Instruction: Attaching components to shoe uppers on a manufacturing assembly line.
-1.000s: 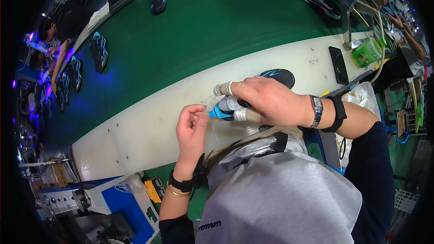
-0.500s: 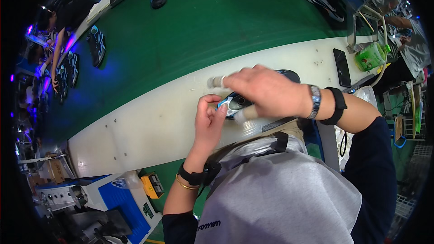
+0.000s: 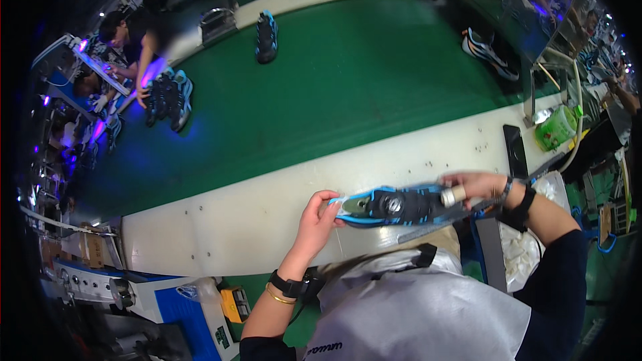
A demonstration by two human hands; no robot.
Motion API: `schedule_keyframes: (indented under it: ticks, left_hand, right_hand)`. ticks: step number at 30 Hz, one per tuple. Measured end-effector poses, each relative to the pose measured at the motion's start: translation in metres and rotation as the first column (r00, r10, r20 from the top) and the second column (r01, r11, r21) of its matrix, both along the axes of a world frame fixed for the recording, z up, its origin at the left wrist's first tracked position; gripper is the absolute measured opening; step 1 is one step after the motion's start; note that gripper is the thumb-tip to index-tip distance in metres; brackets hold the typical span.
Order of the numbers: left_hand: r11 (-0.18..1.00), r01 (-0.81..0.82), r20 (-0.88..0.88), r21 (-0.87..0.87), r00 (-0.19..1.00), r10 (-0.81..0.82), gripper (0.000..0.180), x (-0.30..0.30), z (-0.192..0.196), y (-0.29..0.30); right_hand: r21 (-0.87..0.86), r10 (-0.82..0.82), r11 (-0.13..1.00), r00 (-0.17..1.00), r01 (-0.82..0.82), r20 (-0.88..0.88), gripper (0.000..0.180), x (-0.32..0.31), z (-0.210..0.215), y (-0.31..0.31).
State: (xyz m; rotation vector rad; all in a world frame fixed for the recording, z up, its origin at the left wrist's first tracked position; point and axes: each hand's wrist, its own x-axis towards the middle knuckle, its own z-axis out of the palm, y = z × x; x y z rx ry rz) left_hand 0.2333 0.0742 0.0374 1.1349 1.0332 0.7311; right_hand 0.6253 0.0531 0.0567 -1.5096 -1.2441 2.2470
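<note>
A black shoe with blue edging (image 3: 411, 206) lies sideways in front of me, low over the white work surface, heel to the left and toe to the right. My left hand (image 3: 316, 222) pinches the heel end between thumb and fingers. At the toe end my right hand (image 3: 476, 189) has its bent fingers against the shoe, slightly smeared by motion; a pale wrap covers one finger. Inside the shoe's opening a greenish insole area and a round, shiny spot on the tongue show. The toe tip is partly hidden by my right hand.
Beyond the white ledge (image 3: 221, 227) runs a green belt (image 3: 334, 93) carrying a dark shoe (image 3: 266, 37) and a white-orange-black shoe (image 3: 488, 53). A co-worker's hand touches clustered shoes (image 3: 170, 100) at the left. A phone (image 3: 514, 150) and green container (image 3: 556, 128) sit right.
My right hand has drawn back from over the shoe's opening to its toe, uncovering the upper. My left hand stays at the heel. The view has shifted, showing more of the far side.
</note>
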Motion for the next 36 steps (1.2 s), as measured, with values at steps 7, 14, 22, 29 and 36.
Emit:
schedule_keyframes:
  ticks: [7, 14, 22, 29, 36]
  left_hand:
    - [0.941, -0.163, -0.048, 0.297, 0.982, 0.185, 0.037, -0.047, -0.039, -0.005]
    - [0.695, 0.424, -0.794, 0.58, 0.485, 0.366, 0.056, -0.067, -0.018, -0.04]
    - [0.666, 0.426, -0.769, 0.613, 0.517, 0.376, 0.058, -0.076, -0.033, -0.049]
    - [0.662, 0.477, -0.792, 0.578, 0.521, 0.317, 0.059, -0.074, -0.036, -0.04]
    - [0.674, 0.468, -0.805, 0.571, 0.478, 0.351, 0.06, -0.066, -0.025, -0.034]
  right_hand:
    - [-0.087, -0.197, 0.979, 0.96, 0.183, -0.199, 0.043, -0.059, 0.023, -0.018]
    - [0.059, -0.469, 0.875, 0.873, 0.48, -0.133, 0.043, -0.106, 0.027, 0.078]
    - [0.187, -0.644, 0.661, 0.678, 0.727, -0.355, 0.089, -0.185, 0.016, 0.325]
    - [0.666, -0.457, 0.693, 0.882, 0.275, 0.112, 0.079, -0.102, 0.04, 0.328]
    - [0.824, -0.811, 0.535, 0.386, 0.186, 0.44, 0.076, 0.085, 0.002, 0.269]
